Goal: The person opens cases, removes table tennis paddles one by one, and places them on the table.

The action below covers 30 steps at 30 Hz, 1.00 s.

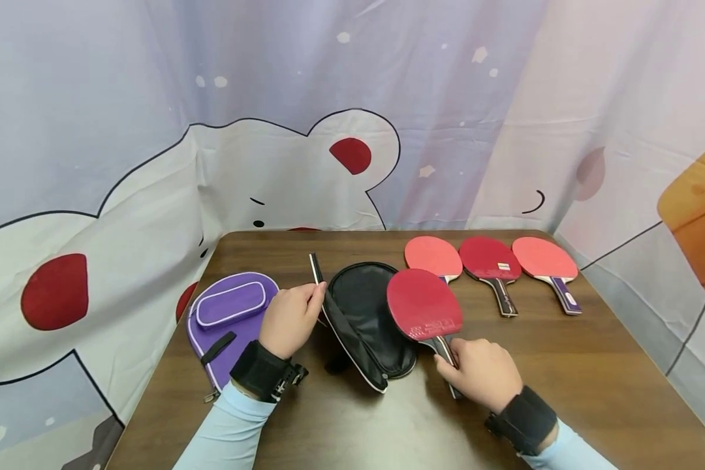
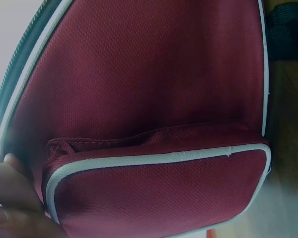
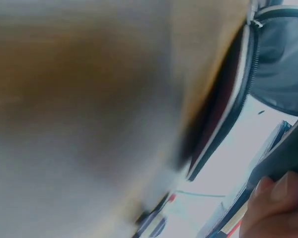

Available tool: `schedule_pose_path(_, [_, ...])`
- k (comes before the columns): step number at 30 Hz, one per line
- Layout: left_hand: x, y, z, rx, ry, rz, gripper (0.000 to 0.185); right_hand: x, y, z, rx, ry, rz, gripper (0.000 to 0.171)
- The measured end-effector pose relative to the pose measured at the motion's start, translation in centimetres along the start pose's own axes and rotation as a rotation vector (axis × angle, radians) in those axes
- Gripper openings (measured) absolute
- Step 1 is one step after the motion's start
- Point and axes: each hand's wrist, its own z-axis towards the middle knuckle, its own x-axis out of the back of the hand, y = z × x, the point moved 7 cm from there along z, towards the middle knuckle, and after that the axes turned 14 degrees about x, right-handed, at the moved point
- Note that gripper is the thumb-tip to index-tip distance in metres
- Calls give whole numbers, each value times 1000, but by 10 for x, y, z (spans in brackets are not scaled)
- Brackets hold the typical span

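An open paddle case with a black lining lies mid-table. My left hand pinches the edge of its raised lid. The left wrist view shows the lid's dark red outside with white piping, and my fingers at its rim. My right hand grips the handle of a red paddle, whose blade hovers over the case's right side. In the right wrist view my fingertips curl round the dark handle, with the case's zipped edge beside the blurred table.
A purple paddle case lies shut left of my left hand. Three more red paddles lie in a row at the back right of the brown table. A bear-print curtain surrounds the table.
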Motion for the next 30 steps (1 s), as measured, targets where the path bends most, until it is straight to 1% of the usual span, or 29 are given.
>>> schedule_pose_path(6, [-4, -1, 0, 19, -32, 9, 55, 3, 17, -44, -84, -41, -31, 42])
schedule_pose_path(12, [-2, 0, 1, 21, -23, 14, 55, 12, 32, -78, -144, -45, -31, 43])
schedule_pose_path(16, [-3, 2, 3, 27, -26, 22, 55, 14, 44, -96, -208, -108, -21, 41])
schedule_pose_path(19, [-4, 4, 4, 24, -19, 16, 56, 14, 53, -105, -243, -154, -19, 39])
schedule_pose_path(21, [-4, 6, 4, 21, -11, 7, 57, 14, 57, -110, -253, -166, -23, 39])
schedule_pose_path(25, [-6, 7, 3, 25, -3, -12, 58, 14, 63, -112, -252, -179, -32, 40])
schedule_pose_path(30, [-10, 9, 3, 27, -9, -12, 54, 11, 67, -111, -241, -216, -20, 40])
